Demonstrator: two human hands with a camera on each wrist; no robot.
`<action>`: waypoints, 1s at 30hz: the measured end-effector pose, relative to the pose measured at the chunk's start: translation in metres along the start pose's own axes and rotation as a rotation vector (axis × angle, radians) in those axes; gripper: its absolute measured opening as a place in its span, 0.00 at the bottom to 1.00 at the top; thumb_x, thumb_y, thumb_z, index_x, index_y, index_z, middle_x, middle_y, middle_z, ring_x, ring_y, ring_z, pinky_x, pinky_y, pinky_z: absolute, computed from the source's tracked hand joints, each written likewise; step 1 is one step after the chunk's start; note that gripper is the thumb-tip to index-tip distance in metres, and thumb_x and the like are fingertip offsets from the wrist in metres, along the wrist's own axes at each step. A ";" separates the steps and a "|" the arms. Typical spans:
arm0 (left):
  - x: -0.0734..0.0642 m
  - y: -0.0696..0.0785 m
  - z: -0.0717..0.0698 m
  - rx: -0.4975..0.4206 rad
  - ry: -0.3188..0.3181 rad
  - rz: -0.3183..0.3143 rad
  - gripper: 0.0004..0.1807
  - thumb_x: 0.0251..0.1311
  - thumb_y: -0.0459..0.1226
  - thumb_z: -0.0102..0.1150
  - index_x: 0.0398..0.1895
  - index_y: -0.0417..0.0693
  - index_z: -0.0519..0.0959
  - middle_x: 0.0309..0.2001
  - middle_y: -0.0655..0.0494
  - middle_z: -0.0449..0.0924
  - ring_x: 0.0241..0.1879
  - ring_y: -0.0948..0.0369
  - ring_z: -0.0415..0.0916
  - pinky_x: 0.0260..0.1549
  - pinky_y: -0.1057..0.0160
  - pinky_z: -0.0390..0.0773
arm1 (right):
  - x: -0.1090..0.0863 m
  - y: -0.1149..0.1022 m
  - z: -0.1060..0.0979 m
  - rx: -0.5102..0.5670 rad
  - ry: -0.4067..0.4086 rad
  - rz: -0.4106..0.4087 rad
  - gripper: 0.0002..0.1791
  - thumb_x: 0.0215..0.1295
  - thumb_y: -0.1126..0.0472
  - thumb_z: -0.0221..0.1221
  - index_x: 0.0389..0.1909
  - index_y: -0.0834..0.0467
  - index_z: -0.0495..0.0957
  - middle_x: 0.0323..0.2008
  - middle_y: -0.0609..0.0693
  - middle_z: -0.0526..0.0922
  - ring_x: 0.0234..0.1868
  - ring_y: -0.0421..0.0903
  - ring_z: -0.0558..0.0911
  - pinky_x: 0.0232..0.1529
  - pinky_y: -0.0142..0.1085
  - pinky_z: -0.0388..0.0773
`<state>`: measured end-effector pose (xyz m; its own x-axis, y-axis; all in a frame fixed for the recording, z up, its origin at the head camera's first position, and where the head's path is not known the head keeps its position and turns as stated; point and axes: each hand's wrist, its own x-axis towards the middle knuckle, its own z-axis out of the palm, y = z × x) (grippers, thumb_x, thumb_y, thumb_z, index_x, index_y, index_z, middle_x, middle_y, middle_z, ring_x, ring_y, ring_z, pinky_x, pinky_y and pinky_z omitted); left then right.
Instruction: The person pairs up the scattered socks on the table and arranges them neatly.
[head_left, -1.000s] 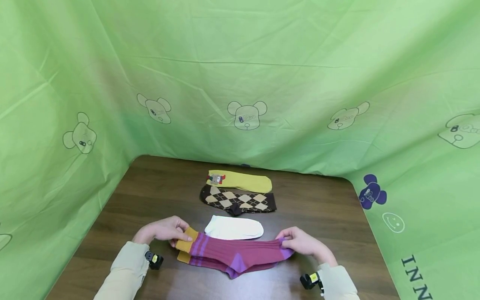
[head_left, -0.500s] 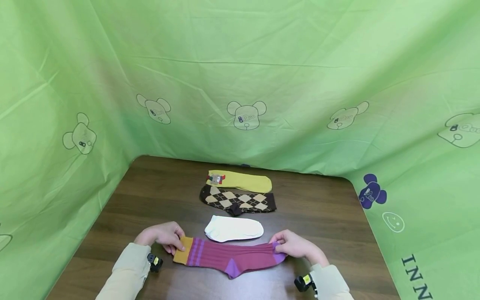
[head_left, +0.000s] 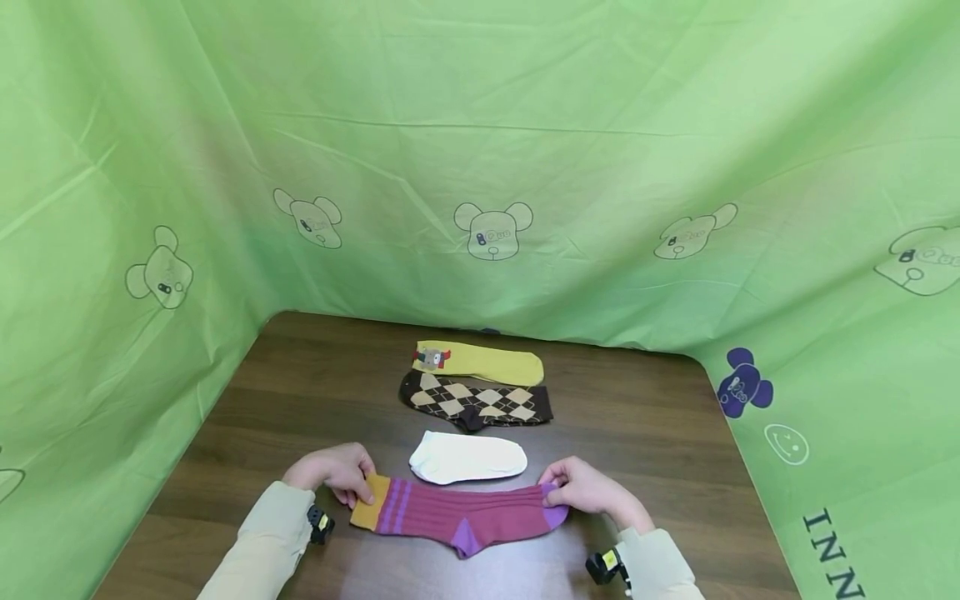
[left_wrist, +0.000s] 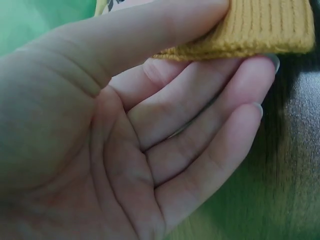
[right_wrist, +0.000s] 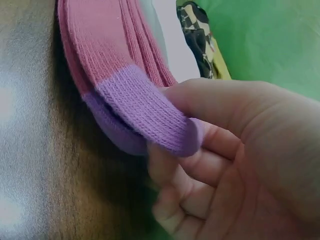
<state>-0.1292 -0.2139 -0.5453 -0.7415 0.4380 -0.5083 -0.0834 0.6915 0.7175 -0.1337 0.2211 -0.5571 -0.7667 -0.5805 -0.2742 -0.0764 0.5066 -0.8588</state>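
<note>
A pair of plum-coloured socks (head_left: 498,510), with mustard cuffs and purple heels and toes, lies stretched sideways near the front of the table. My left hand (head_left: 339,469) pinches the mustard cuff end (left_wrist: 270,27) between thumb and fingers. At the other end my right hand (head_left: 588,487) pinches the purple toe (right_wrist: 145,107). Two layers, one on top of the other, show in the right wrist view; from the head only the upper sock is visible. Just behind them lies a white sock (head_left: 468,457).
Farther back lie a brown argyle sock (head_left: 480,402) and a yellow sock (head_left: 487,363) with an animal face near one end. The wooden table (head_left: 637,417) is enclosed by a green curtain (head_left: 487,167) behind and at both sides.
The plum socks have come down toward the table's near edge and left the white sock more exposed. The lower sock, which stuck out in front, is now covered by the upper one.
</note>
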 end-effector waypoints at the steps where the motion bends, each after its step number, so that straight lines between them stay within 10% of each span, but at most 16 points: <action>1: 0.001 0.001 0.000 0.010 0.006 -0.006 0.11 0.50 0.27 0.74 0.19 0.43 0.79 0.15 0.51 0.80 0.16 0.63 0.77 0.19 0.66 0.79 | 0.001 0.000 0.000 0.000 0.011 -0.005 0.09 0.53 0.72 0.67 0.36 0.69 0.82 0.26 0.50 0.82 0.26 0.38 0.77 0.29 0.29 0.75; 30: 0.005 0.004 0.009 0.039 0.082 -0.062 0.16 0.42 0.24 0.76 0.20 0.43 0.74 0.16 0.52 0.78 0.17 0.60 0.79 0.20 0.64 0.80 | 0.010 0.003 -0.003 -0.066 0.072 0.115 0.17 0.44 0.72 0.76 0.29 0.62 0.77 0.20 0.46 0.74 0.23 0.39 0.73 0.27 0.32 0.71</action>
<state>-0.1273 -0.2032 -0.5496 -0.7879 0.3460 -0.5094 -0.1061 0.7386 0.6658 -0.1437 0.2188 -0.5616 -0.8164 -0.4703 -0.3351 -0.0258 0.6094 -0.7924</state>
